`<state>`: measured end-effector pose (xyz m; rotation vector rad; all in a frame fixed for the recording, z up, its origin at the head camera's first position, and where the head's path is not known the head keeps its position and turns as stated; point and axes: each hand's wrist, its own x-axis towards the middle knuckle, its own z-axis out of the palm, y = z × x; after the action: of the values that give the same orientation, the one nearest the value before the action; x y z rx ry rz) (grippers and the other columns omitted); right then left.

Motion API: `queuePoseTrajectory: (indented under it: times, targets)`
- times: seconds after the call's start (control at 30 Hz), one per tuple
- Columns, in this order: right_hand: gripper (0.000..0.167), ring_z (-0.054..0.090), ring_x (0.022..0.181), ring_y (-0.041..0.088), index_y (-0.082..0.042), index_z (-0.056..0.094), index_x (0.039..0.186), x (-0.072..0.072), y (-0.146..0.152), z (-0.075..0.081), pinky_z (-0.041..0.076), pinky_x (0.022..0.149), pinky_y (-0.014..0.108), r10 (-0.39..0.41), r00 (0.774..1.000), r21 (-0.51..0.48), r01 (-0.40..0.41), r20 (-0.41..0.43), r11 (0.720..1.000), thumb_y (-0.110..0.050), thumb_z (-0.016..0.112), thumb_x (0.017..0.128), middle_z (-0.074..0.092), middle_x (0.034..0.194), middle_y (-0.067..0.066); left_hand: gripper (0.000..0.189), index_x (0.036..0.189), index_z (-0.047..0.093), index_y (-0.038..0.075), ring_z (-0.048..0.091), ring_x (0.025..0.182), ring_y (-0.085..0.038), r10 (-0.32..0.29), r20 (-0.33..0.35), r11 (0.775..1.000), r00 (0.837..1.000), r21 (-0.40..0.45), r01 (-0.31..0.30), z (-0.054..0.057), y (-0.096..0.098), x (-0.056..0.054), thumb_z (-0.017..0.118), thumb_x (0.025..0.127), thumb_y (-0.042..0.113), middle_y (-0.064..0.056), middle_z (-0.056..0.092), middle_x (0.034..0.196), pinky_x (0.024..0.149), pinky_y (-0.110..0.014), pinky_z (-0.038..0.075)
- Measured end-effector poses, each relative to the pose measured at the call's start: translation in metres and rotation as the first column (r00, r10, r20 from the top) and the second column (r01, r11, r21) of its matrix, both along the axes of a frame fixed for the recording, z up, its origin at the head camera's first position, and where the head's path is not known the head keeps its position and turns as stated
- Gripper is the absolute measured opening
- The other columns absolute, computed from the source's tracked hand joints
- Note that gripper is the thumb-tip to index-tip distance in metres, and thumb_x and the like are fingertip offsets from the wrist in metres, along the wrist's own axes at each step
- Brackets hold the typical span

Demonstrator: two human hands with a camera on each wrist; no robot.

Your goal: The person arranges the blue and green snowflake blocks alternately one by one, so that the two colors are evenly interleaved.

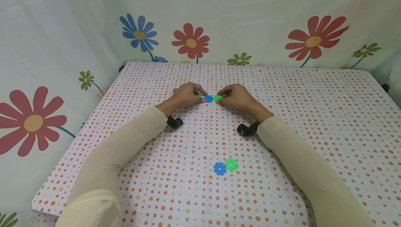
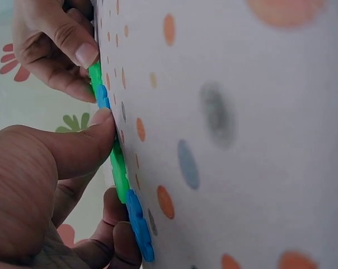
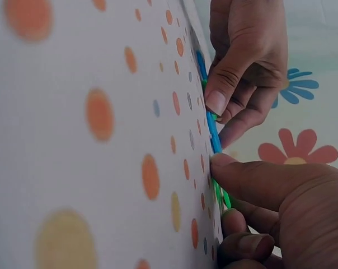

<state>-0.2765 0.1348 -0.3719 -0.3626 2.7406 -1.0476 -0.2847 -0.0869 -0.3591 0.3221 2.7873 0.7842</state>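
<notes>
Disc row [image 1: 209, 100]: flat toothed discs on the far half of the surface [image 1: 282, 150], between the hands; blue, green, blue, green from left to right.
Left-end blue disc [image 2: 140, 224]: by the left hand's curled fingers; hidden in head view.
Left green disc [image 2: 119, 174]: next in, mostly behind the left hand.
Middle blue disc [image 3: 213, 131]: shows between both hands' fingertips.
Right green disc [image 1: 218, 97]: meets middle blue's right edge; can't tell if slotted.
Left hand [image 1: 187, 94]: fingers nearly closed, pinching left green disc near middle blue.
Right hand [image 1: 238, 96]: thumb and fingers nearly closed, pinching right green disc.
Near pair: blue disc [image 1: 220, 172] left, green disc [image 1: 232, 168] right, edges touching, well apart from the row.
Backdrop [image 1: 250, 21]: flower-print cloth, far side and left.
</notes>
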Motion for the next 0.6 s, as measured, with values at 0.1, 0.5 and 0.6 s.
queuePoseTrajectory:
  times: [0.1,0.5,0.6]
  targets:
    - [0.039,0.057,0.09,0.021,-0.011,0.071,0.117,0.0002,0.0006,0.0006,0.045,0.077,0.034,0.011,1.0,0.003,-0.011,0.002,1.0,-0.031,0.078,0.084,0.065,0.104,0.008,0.021,0.109,0.073,0.031,0.058,0.093,-0.018,-0.002,-0.008,1.0,1.0,-0.002,0.002,-0.0002,0.0002,0.0008,0.074,0.089,0.035,0.002,0.064,0.102,0.102,-0.061,0.027]
    - [0.039,0.055,0.088,0.021,-0.01,0.07,0.117,-0.0009,0.0018,0.0005,0.043,0.072,0.032,0.026,1.0,-0.003,-0.026,0.002,1.0,-0.03,0.077,0.085,0.063,0.102,0.008,0.021,0.109,0.073,0.031,0.058,0.095,-0.019,-0.006,-0.014,1.0,1.0,-0.016,0.006,0.0001,0.001,0.0006,0.073,0.089,0.036,0.002,0.064,0.103,0.104,-0.064,0.026]
    - [0.039,0.055,0.088,0.021,-0.01,0.07,0.117,-0.0015,0.0017,0.0,0.043,0.073,0.032,0.028,1.0,-0.002,-0.028,0.001,1.0,-0.03,0.078,0.085,0.063,0.101,0.008,0.02,0.108,0.073,0.032,0.058,0.101,-0.019,-0.001,-0.008,1.0,1.0,-0.016,0.001,-0.0008,0.0008,0.0001,0.074,0.089,0.037,0.002,0.065,0.109,0.104,-0.063,0.026]
